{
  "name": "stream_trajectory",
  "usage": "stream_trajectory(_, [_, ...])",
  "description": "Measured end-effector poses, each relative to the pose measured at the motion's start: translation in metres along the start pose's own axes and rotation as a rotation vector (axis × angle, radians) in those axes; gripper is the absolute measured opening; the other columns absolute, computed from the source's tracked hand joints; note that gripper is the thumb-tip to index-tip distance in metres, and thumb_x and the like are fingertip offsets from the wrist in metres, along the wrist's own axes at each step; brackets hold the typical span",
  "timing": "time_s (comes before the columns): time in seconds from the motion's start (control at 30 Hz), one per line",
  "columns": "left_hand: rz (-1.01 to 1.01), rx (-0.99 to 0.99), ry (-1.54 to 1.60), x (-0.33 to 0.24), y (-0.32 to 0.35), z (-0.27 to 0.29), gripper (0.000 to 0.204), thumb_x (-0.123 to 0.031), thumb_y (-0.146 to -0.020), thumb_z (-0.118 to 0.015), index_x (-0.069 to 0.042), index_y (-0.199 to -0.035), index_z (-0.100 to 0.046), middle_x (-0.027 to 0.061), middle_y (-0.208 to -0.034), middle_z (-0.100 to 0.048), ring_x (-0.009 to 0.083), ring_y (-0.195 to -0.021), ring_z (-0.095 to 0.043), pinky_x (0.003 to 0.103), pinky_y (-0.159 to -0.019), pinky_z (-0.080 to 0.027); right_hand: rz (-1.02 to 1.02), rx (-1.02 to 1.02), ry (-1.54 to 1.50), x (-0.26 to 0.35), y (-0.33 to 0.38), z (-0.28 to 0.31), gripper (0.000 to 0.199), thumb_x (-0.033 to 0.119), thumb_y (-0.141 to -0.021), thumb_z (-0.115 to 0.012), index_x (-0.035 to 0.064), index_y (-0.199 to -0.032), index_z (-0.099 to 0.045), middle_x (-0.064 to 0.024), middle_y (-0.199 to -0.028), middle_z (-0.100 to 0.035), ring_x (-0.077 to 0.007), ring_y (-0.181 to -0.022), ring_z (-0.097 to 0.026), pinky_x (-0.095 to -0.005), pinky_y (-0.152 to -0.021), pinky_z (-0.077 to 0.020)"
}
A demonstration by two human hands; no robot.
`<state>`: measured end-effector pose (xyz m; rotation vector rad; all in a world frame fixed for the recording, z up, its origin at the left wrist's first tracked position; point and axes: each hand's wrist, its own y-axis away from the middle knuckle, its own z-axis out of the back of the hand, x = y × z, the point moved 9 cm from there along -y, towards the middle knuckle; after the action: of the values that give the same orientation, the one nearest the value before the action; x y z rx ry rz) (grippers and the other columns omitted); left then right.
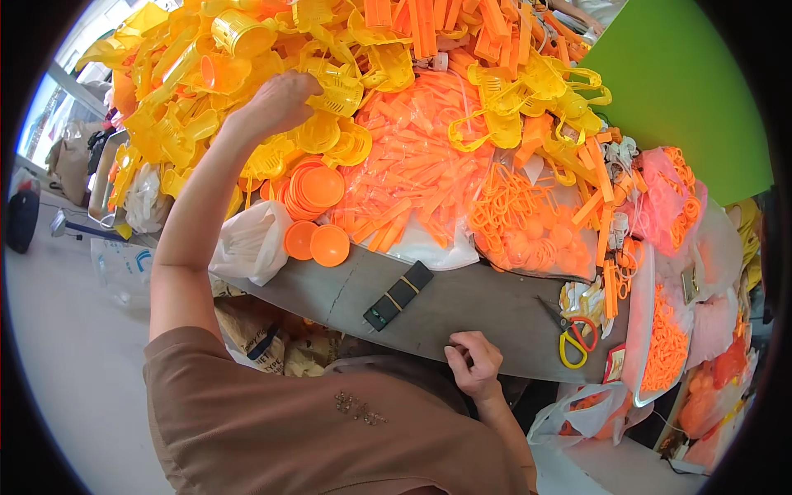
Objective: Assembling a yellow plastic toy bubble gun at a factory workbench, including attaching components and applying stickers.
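Note:
My left hand (pixel 285 99) reaches over the heap of yellow plastic parts (pixel 177 124), its fingers bent down against them. A slotted yellow cup-like part (pixel 340 89) lies right beside its fingertips. Whatever those fingers grip is hidden from view. At the table's near edge, my right hand (pixel 476 365) is loosely curled, thumb toward the fingers, and nothing shows in it. A black strip-shaped bundle with tan bands (pixel 398 295) lies on the grey table (pixel 330 289) to its left. Scissors with red and yellow handles (pixel 571 338) rest to its right.
Orange round dishes (pixel 320 186) are stacked beside a white plastic bag (pixel 252 242). Clear bags of orange strips (pixel 412 157) and orange rings (pixel 528 223) fill the table's middle. A tray of small orange parts (pixel 664 342) stands at right, near a green panel (pixel 685 91).

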<state>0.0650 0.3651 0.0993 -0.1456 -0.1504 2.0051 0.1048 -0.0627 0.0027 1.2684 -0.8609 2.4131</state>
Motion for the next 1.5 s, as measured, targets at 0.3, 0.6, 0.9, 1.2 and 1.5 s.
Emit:
stream_trajectory(0.3, [0.347, -0.262, 0.223, 0.022, 0.026, 0.038, 0.029, -0.023, -0.086, -0.063, -0.003, -0.106, -0.063, 0.0129, -0.080, -0.067, 0.0223, -0.082, -0.066, 0.032, -0.071, -0.050, 0.000, 0.072, -0.071, -0.006, -0.006, 0.000, 0.013, -0.005, -0.076, -0.067, -0.0004, -0.087, -0.061, -0.0112, -0.075, -0.062, -0.0213, -0.057, -0.060, -0.0298, -0.052, -0.0480])
stream_trajectory(0.6, [0.712, -0.179, 0.593, 0.013, 0.072, -0.013, 0.039, -0.011, -0.079, -0.059, -0.003, -0.116, -0.054, 0.0057, -0.067, -0.058, 0.0114, -0.051, -0.057, 0.025, -0.045, -0.043, 0.082, 0.072, -0.128, -0.008, 0.000, -0.003, 0.011, -0.004, -0.076, -0.066, -0.0011, -0.086, -0.063, -0.0111, -0.076, -0.062, -0.0248, -0.062, -0.062, -0.0321, -0.056, -0.0503])
stream_trajectory(0.9, [0.770, -0.224, 0.930, 0.019, 0.086, 0.032, 0.023, -0.008, -0.075, -0.058, 0.000, -0.096, -0.062, 0.0036, -0.064, -0.054, 0.0097, -0.043, -0.046, 0.024, -0.039, -0.034, 0.072, 0.034, -0.155, -0.007, -0.003, 0.004, 0.010, -0.004, -0.076, -0.066, -0.0011, -0.086, -0.063, -0.0120, -0.074, -0.061, -0.0249, -0.060, -0.061, -0.0317, -0.055, -0.0495])
stream_trajectory(1.2, [0.429, -0.536, 1.346, -0.147, 0.142, 0.019, 0.014, -0.003, -0.077, -0.060, 0.000, -0.090, -0.061, 0.0026, -0.075, -0.058, 0.0100, -0.061, -0.056, 0.024, -0.050, -0.047, -0.515, 0.086, -0.864, -0.042, -0.011, 0.015, 0.030, 0.003, -0.091, -0.053, -0.0027, -0.120, -0.050, -0.0110, -0.101, -0.059, -0.0141, -0.080, -0.059, -0.0267, -0.064, -0.0501])
stream_trajectory(1.5, [-0.296, -0.024, 1.135, -0.334, 0.182, -0.026, 0.026, -0.001, -0.079, -0.071, 0.001, -0.103, -0.060, 0.0104, -0.082, -0.065, 0.0161, -0.072, -0.063, 0.029, -0.065, -0.050, -0.360, 0.031, -0.318, -0.037, -0.025, 0.070, 0.034, -0.003, -0.092, -0.050, -0.0030, -0.126, -0.048, -0.0070, -0.108, -0.059, -0.0115, -0.099, -0.057, -0.0248, -0.085, -0.0455])
